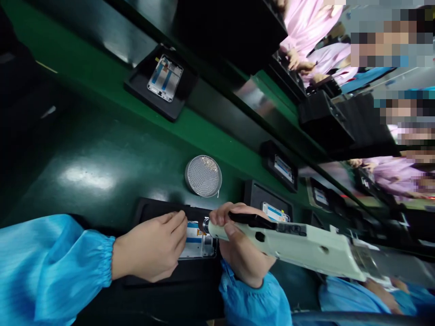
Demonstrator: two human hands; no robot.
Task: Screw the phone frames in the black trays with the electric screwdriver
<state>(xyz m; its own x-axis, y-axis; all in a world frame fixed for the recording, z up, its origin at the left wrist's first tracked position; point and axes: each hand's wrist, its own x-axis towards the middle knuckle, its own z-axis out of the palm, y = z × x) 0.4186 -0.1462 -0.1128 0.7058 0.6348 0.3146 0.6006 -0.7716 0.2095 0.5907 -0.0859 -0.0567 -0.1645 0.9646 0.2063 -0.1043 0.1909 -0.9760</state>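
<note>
My right hand (243, 240) is wrapped round the pale body of an electric screwdriver (302, 246). The tool lies slanted across the view, its metal tip end over a phone frame (199, 244) with blue strips. That frame sits in a black tray (146, 208) in front of me. My left hand (154, 246) rests over the left side of the frame, fingers pressed together; whatever they may hold is hidden. Just beyond the tray stands a round dish (204, 175) with a dotted plate and small shiny pieces, probably screws, on its far side.
Another phone frame (165, 78) lies in a black tray at the back left. To the right, more frames (283, 168) sit in black holders along a dark rail. Co-workers in pink sleeves (309, 27) work across the line; a blue sleeve (353, 294) shows at lower right.
</note>
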